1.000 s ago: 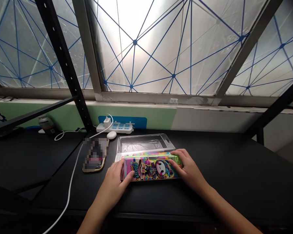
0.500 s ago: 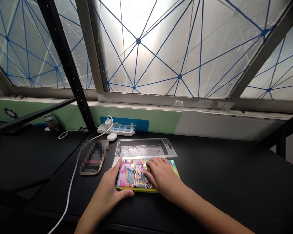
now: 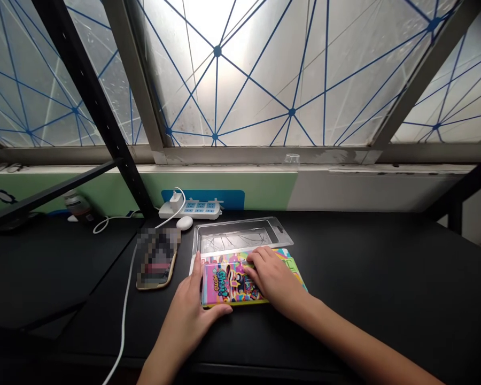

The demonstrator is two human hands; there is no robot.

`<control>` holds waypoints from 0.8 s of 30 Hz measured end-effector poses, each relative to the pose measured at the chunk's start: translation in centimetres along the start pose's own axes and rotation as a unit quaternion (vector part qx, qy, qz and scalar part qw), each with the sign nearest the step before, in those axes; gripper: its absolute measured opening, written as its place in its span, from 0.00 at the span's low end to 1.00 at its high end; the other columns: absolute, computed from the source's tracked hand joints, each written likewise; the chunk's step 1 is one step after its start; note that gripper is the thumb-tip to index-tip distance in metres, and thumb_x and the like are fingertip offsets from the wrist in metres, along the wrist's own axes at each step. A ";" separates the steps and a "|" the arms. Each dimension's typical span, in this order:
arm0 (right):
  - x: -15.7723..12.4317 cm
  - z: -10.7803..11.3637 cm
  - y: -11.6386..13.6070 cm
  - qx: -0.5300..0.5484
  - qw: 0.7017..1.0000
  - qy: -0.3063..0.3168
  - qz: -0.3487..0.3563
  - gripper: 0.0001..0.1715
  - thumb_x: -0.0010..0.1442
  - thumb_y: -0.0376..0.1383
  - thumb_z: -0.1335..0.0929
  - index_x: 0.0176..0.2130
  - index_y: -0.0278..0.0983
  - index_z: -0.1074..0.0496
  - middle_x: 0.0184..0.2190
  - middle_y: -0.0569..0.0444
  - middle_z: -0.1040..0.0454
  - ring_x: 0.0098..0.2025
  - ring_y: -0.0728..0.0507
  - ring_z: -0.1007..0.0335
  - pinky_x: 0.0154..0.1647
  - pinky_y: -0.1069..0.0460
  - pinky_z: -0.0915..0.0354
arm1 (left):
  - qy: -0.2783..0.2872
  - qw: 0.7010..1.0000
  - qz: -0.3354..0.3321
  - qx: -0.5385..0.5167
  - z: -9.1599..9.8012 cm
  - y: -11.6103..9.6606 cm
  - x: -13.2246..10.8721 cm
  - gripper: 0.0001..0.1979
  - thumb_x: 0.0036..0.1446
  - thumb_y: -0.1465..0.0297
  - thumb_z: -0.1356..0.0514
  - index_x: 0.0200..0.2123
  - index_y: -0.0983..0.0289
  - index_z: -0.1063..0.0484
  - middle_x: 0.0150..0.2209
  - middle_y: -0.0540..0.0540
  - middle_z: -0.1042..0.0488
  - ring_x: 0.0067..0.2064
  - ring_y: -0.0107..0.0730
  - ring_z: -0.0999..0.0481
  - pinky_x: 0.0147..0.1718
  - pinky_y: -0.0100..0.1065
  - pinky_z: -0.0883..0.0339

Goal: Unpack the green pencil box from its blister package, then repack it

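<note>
A flat, brightly printed case [image 3: 218, 286] with cartoon figures, large lettering and a yellow lower edge lies on the black desk in front of me. Around its left end is my left hand [image 3: 196, 305], the thumb along the near edge and the fingers up the left side. My right hand [image 3: 278, 283] lies over the right part of the case, its fingers bent onto the top; what the fingertips press on is partly hidden. Just behind the case, a clear plastic blister tray [image 3: 240, 241] with a hanging hole sits flat, its near edge hidden by the case.
A phone [image 3: 158, 262], partly blurred out, lies at the left beside a white cable [image 3: 124, 315]. Behind are a white round object [image 3: 184, 223] and a power strip [image 3: 200, 209] with a charger. A black metal frame [image 3: 100, 101] rises at left before the window.
The view has shifted slightly. Both hands and the case appear a little further right, and the printed top shows more sharply. Both hands keep nearly the same hold.
</note>
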State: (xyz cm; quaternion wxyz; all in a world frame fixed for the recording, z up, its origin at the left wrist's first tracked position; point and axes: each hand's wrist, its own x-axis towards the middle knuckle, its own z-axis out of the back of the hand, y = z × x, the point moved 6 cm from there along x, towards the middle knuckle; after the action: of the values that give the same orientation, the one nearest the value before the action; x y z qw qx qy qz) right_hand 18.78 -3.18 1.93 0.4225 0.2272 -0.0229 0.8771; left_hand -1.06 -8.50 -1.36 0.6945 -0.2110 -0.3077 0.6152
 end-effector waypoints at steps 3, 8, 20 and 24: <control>0.2 0.6 0.2 0.011 0.999 -0.032 -0.001 0.08 0.71 0.37 0.38 0.40 0.36 0.32 0.38 0.46 0.28 0.41 0.38 0.31 0.41 0.43 0.30 | -0.004 1.000 -0.006 -0.003 -0.1 -0.1 0.0 0.55 0.56 0.61 0.32 0.73 0.59 0.68 0.57 0.63 0.28 0.57 0.52 0.27 0.55 0.47 0.34; 0.2 2.5 0.9 -0.012 0.992 -0.126 0.027 0.09 0.72 0.39 0.39 0.42 0.37 0.33 0.38 0.49 0.26 0.42 0.40 0.29 0.54 0.39 0.32 | 0.004 0.999 -0.030 -0.014 -0.2 0.3 0.2 0.43 0.61 0.52 0.39 0.71 0.64 0.51 0.59 0.66 0.30 0.61 0.56 0.31 0.58 0.50 0.37; -7.8 7.7 3.3 0.031 0.992 -0.098 0.076 0.17 0.61 0.49 0.28 0.44 0.40 0.25 0.50 0.47 0.22 0.55 0.37 0.26 0.61 0.45 0.34 | 0.133 0.986 0.031 -0.091 0.6 2.1 -0.3 0.39 0.67 0.46 0.54 0.73 0.60 0.55 0.73 0.57 0.52 0.72 0.51 0.52 0.68 0.55 0.56; -11.1 5.9 -1.7 0.091 0.993 0.027 -0.076 0.27 0.54 0.52 0.25 0.51 0.47 0.23 0.63 0.48 0.32 0.63 0.28 0.35 0.60 0.38 0.33 | 0.117 0.993 0.006 -0.021 0.0 1.8 -0.1 0.44 0.63 0.50 0.43 0.73 0.61 0.58 0.73 0.60 0.52 0.72 0.54 0.51 0.67 0.56 0.52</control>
State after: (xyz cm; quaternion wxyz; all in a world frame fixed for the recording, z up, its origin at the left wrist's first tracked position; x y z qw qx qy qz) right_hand 28.27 -11.60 2.37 0.4663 0.2417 0.0860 0.8466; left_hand -2.32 -8.31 -2.58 0.7174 -0.2980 -0.2363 0.5837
